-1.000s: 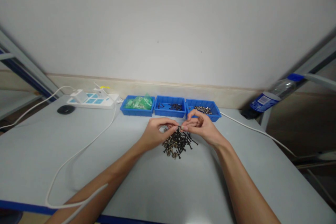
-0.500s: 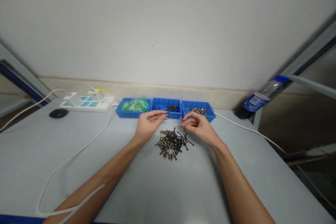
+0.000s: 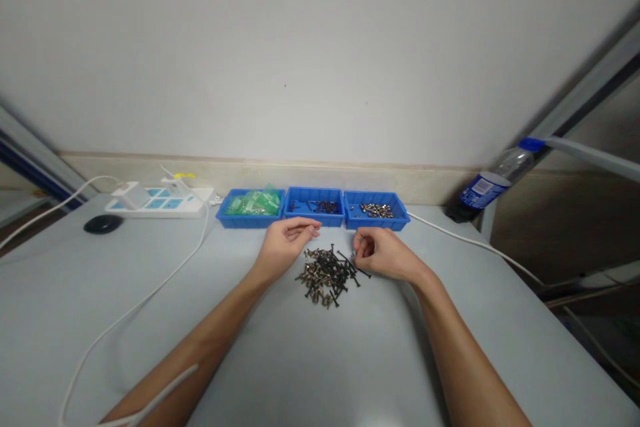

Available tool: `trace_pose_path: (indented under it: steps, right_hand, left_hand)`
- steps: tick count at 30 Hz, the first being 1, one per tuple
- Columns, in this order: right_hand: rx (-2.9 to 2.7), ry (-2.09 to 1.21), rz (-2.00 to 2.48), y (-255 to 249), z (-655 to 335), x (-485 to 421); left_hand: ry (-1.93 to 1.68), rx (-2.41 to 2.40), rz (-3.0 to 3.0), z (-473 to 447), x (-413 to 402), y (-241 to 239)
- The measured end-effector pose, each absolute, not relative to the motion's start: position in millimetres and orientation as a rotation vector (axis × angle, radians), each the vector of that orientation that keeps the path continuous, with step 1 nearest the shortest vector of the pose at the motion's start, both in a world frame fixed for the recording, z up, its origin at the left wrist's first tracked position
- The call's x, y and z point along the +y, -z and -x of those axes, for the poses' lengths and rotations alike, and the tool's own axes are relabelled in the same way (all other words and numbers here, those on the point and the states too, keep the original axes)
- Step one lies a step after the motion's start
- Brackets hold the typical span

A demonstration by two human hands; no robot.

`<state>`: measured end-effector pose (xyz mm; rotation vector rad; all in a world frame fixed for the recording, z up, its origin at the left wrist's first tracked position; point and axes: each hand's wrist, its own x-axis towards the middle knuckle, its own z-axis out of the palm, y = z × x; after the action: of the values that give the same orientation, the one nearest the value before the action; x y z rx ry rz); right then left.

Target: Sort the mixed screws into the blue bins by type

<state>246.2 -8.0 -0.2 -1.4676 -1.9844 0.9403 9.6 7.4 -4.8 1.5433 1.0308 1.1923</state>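
Observation:
A mixed pile of black and brass-coloured screws (image 3: 327,275) lies on the grey table. My left hand (image 3: 287,243) hovers at the pile's upper left, its fingers stretched out and the thumb a little apart, with nothing visible between them. At the pile's right edge, my right hand (image 3: 383,252) pinches thumb and fingertips together on a screw, mostly hidden by the fingers. Behind the hands, dark screws lie in the middle blue bin (image 3: 314,220). Shiny metal pieces lie in the right blue bin (image 3: 377,222).
The left blue bin (image 3: 250,221) holds a green plastic bag (image 3: 260,201). Farther left are a white power strip (image 3: 195,208) and a black mouse-like object (image 3: 103,224). A white cable (image 3: 150,290) crosses the table and my left forearm. A blue-capped bottle (image 3: 483,190) leans at right.
My right hand has lowered to the pile's right edge and closed its fingertips. My left hand has drawn slightly back from the middle bin, and the dark screw at its fingertips is gone.

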Motion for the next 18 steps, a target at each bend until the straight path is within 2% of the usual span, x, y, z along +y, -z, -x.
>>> trace_pose_path:
  steps: [18]
  right_hand:
    - [-1.554, -1.427, 1.075, -8, -236, -7]
  left_hand:
    - [-1.08, 1.049, -1.646, -20, -6, -4]
